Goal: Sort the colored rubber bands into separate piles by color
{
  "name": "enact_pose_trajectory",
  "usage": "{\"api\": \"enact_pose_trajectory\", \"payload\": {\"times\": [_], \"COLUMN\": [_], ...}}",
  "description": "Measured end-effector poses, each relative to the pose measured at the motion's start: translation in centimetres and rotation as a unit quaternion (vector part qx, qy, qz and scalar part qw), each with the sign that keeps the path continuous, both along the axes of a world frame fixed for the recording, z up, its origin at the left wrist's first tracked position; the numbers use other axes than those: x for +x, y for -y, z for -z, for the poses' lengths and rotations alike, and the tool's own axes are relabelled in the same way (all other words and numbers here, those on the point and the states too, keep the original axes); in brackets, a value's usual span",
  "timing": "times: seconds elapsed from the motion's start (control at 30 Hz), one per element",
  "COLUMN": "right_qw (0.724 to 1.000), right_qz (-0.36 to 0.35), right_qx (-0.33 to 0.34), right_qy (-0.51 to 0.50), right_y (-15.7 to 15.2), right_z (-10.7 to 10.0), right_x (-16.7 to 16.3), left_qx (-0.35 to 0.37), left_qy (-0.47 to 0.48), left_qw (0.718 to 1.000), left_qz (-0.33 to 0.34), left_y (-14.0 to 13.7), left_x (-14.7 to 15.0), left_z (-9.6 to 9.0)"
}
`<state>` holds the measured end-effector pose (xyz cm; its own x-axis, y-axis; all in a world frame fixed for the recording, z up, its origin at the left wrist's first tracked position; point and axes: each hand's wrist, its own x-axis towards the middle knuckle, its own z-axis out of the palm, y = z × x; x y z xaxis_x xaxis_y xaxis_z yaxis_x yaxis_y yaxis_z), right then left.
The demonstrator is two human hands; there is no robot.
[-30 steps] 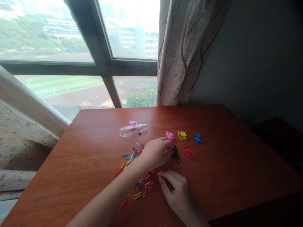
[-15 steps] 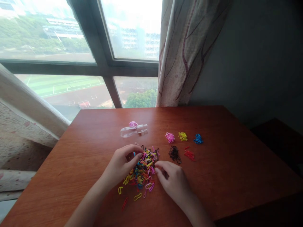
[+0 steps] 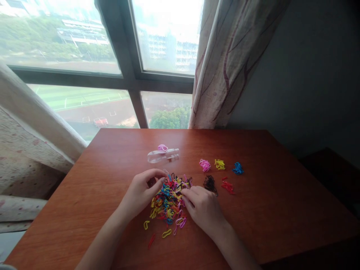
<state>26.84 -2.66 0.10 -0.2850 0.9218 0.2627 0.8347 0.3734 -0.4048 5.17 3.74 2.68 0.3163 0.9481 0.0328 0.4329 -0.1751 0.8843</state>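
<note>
A loose heap of small coloured rubber bands (image 3: 168, 202) lies on the wooden table: yellow, pink, blue, red, orange and black. At the heap's upper left edge is my left hand (image 3: 146, 187), its thumb and index finger curled close together; what lies between the tips is too small to make out. My right hand (image 3: 205, 210) reaches in from the right, palm down, with its fingertips closed on a rubber band at the heap's right side. Stray yellow bands (image 3: 167, 234) and a red band (image 3: 151, 240) lie nearer to me.
Sorted piles lie to the right: pink (image 3: 205, 165), yellow (image 3: 219, 164), blue (image 3: 237, 168), black (image 3: 209, 183) and red (image 3: 227, 187). Behind the heap lies a clear plastic bottle (image 3: 160, 155) with a pink loop on it. Window and curtains (image 3: 213, 75) border the table's far edge.
My right hand has moved up and left into the heap, and its fingers have closed. My left hand stays at the heap's edge. The whole view has shifted slightly.
</note>
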Motion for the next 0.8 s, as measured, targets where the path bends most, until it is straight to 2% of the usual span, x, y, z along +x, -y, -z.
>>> {"api": "enact_pose_trajectory", "payload": {"times": [0.13,0.33,0.47,0.63,0.8], "right_qw": [1.000,0.994,0.987,0.978,0.971], "right_qz": [-0.002,0.007,0.075,0.180,0.215], "right_qx": [0.024,0.022,0.032,0.082,0.100], "right_qy": [-0.008,-0.108,-0.139,-0.063,0.025], "right_y": [0.1,0.4,-0.7,-3.5,-5.1], "right_z": [0.2,0.7,0.5,-0.2,-0.4], "right_x": [0.1,0.8,3.9,9.6,12.7], "left_qx": [-0.001,0.012,0.014,0.020,0.026], "left_qy": [-0.003,-0.027,-0.036,-0.040,-0.045], "left_qw": [1.000,1.000,0.999,0.999,0.999], "left_qz": [-0.002,0.004,0.010,0.018,0.016], "left_y": [0.0,0.1,0.1,0.2,0.2], "left_x": [-0.1,0.2,0.3,0.3,0.4], "left_z": [0.0,-0.2,-0.3,-0.5,-0.7]}}
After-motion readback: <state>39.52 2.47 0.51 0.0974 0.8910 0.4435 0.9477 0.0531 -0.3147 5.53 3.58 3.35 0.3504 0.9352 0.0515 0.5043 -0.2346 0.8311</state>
